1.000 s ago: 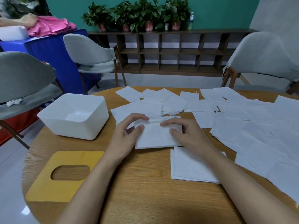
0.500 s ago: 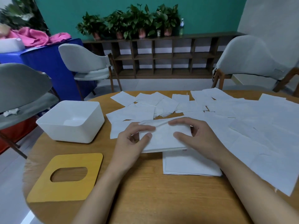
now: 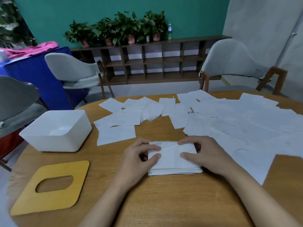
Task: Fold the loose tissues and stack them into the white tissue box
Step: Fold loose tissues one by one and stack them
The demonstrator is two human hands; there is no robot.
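- Near the middle of the table [image 3: 164, 202], close to the person, the top tissue [image 3: 172, 153] lies on a low stack of folded tissues [image 3: 175, 171], between the two hands.
- The left hand [image 3: 139, 159] pinches the sheet's left edge between thumb and curled forefinger. The right hand [image 3: 208, 154] grasps the right side the same way, thumb laid on the paper and forefinger hooked over the far edge.
- The paper looks thin, soft and almost weightless, and diagonal creases already show across it. It would likely tear or rumple under a hard pull, so a light pinch at the edges or corners suits it best.
- The sheet's long axis runs left to right across the person. The stack beneath lies the same way, with its layered edges facing the person.
- The white tissue box [image 3: 54, 143] stands open-topped to the left, well apart from the stack. Something pale lies on its floor, but I cannot tell what.
- A yellow lid [image 3: 24, 202] with an oval slot lies flat on the near side of the box.
- Many loose tissues [image 3: 237, 122] lie unfolded and overlapping across the far and right parts of the table, so most of the folding seems left to do.
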